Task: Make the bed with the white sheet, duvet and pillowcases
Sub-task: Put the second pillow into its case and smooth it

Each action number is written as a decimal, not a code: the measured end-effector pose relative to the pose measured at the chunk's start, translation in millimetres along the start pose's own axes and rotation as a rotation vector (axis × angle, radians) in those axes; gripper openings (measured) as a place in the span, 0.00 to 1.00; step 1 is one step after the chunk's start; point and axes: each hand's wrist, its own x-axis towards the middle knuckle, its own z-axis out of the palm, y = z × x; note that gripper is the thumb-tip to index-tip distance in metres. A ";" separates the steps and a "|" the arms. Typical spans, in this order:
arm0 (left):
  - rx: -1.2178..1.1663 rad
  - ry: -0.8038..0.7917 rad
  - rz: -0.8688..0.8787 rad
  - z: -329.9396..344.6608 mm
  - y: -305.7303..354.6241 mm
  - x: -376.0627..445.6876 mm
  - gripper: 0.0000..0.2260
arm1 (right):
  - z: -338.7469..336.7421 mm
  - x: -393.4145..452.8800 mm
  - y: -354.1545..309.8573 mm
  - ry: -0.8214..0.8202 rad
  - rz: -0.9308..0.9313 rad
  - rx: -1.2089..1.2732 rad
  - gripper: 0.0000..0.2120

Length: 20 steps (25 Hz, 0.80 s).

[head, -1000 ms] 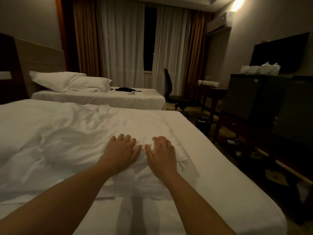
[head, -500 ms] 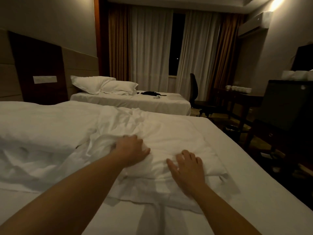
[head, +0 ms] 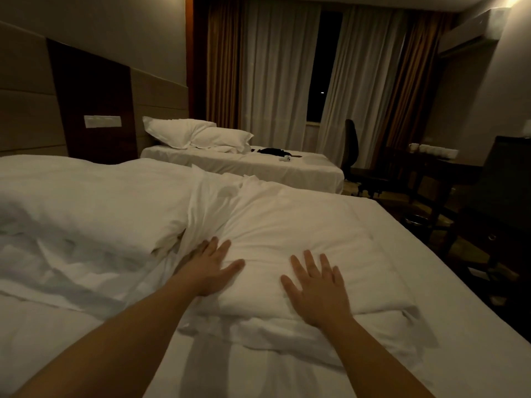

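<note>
on the near bed (head: 431,354), toward its right edge, both my hands lie flat w/ fingers spread wide on the folded white duvet (head: 301,234). left hand (head: 211,268) presses its left side, just beside a bunched fold of cloth; right hand (head: 319,288) presses nearer the front edge. neither grips anything. rest of the duvet is heaped along the bed's left side. sheet shows bare at the front & right edges. 2 pillows (head: 198,133) sit at the head of the far bed (head: 244,168).

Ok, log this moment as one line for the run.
step: flattening folded duvet | left hand: open, pressing its left edge | right hand: open, flat on top | duvet not yet spread
</note>
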 end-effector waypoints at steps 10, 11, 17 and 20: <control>0.150 0.042 0.117 -61.6 31.3 87.2 0.26 | -25.8 76.2 -38.9 -0.093 -0.110 0.082 0.30; 0.142 0.032 0.083 -62.0 27.3 102.4 0.26 | -24.7 86.4 -43.2 -0.077 -0.117 0.095 0.30; -0.153 0.052 -0.065 -31.5 -13.3 175.5 0.30 | -13.9 153.8 -47.3 -0.031 -0.079 0.050 0.32; -0.268 0.044 -0.092 2.7 -30.8 185.5 0.31 | 8.7 160.9 -40.5 -0.020 -0.030 -0.008 0.33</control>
